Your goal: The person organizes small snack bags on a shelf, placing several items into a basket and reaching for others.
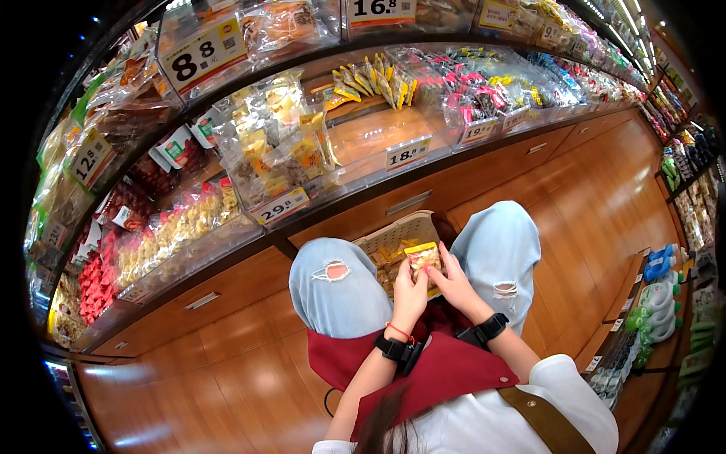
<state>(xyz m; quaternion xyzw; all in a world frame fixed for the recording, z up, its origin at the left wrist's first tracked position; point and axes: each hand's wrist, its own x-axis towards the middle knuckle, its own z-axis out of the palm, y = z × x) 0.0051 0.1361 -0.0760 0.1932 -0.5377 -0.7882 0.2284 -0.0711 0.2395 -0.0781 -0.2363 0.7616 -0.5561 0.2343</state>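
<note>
Between my knees, my left hand (411,286) and my right hand (452,279) together hold a small clear snack packet with a yellow top edge (423,256). Both thumbs press on its face. Beneath it stands a cream plastic basket (422,225) with similar yellow-edged packets (390,255) inside. Above, in the shelf bin, several yellow packets (371,79) stand in a row at the back of a bare wooden bin bottom (380,130). My hands partly hide the basket.
Clear bins of wrapped snacks (278,136) lie to the left of that bin, more packets (482,79) to its right. Price cards (408,154) line the shelf edge. Wooden drawers (488,170) sit below. At the right, a low shelf holds bottles (658,306).
</note>
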